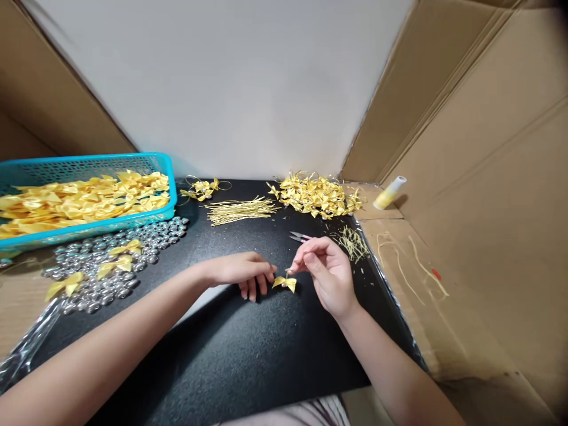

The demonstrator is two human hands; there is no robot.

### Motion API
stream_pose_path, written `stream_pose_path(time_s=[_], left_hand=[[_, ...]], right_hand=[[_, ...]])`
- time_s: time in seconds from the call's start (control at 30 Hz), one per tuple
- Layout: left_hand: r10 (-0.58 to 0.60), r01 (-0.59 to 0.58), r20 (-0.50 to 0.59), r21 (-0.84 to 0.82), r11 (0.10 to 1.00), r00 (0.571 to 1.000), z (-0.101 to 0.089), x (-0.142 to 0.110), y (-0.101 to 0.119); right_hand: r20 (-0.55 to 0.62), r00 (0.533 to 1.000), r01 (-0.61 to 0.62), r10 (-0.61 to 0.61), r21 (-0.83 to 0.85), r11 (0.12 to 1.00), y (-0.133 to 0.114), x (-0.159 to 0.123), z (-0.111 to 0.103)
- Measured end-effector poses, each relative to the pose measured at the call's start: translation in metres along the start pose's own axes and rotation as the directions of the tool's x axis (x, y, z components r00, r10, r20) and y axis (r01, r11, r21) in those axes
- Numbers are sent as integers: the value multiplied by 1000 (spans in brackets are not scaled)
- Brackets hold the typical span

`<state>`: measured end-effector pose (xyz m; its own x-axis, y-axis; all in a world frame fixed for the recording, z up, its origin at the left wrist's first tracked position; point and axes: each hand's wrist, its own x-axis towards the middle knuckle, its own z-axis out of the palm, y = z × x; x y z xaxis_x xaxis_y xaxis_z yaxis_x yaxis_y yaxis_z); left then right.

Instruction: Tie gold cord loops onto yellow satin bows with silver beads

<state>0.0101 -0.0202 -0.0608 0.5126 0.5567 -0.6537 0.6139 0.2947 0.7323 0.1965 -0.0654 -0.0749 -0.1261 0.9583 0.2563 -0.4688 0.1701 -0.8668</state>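
A small yellow ribbon bow (284,283) with a silvery bead at its middle hangs just above the black table surface (231,355). My right hand (331,275) is closed, its fingertips pinching the short gold cord at the top of this bow. My left hand (248,273) is beside the bow's left loop, palm down with fingers loosely apart and drooping; whether a fingertip touches the ribbon is hard to see. Just behind my right hand lie small scissors (300,236), partly covered by its fingers.
A turquoise basket (171,198) of yellow bows stands left, with silver beads (102,284) before it. Cut gold cords (242,211) lie centrally. Finished beaded bows (315,194) are heaped behind; cord scraps (352,244) and a cardboard-side spool (389,193) are right. Cardboard walls (483,148) enclose the sides.
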Motion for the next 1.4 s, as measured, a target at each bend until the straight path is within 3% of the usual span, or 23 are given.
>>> stream_pose_path(time_s=[0.1,0.23,0.33,0.4,0.57,0.67,0.87,0.97,1.1,1.27,1.33,1.4], left_hand=[[-71,80,103,-79,994,992,8,12,-3],[-12,39,127,-215,976,992,23,18,-5],[81,-64,43,-300,952,996,31,17,-6],[138,-155,-74,-330,931,988,35,14,-9],[183,-302,-325,-365,881,928,38,3,-19],[170,-329,-370,-426,843,914,38,-5,-25],[164,-332,-332,-551,765,929,39,-15,-32],[160,-359,-363,-585,727,918,40,-15,-34],[95,-403,-429,-717,569,898,39,-13,-36],[164,-392,-360,-883,258,918,36,-12,-37],[210,-365,-324,-910,199,922,38,-11,-38],[244,-336,-287,-921,195,926,41,-9,-40]], right_hand=[[21,999,23,-24,34,999,-1,1,-1],[40,998,48,-50,66,997,-4,2,-2],[31,998,49,-51,63,997,-5,2,-5],[14,999,52,-53,56,997,-6,3,-6],[-18,997,75,-74,44,996,-10,1,-7],[-8,996,90,-90,45,995,-12,-1,-5],[-1,996,85,-85,42,996,-13,-3,-2],[-25,998,65,-64,40,997,-10,-2,-1],[-58,997,44,-42,39,998,-7,-2,0],[-43,998,-54,55,33,998,0,-6,2],[-8,996,-88,88,10,996,3,-9,4],[24,995,-91,93,-64,994,6,-12,7]])
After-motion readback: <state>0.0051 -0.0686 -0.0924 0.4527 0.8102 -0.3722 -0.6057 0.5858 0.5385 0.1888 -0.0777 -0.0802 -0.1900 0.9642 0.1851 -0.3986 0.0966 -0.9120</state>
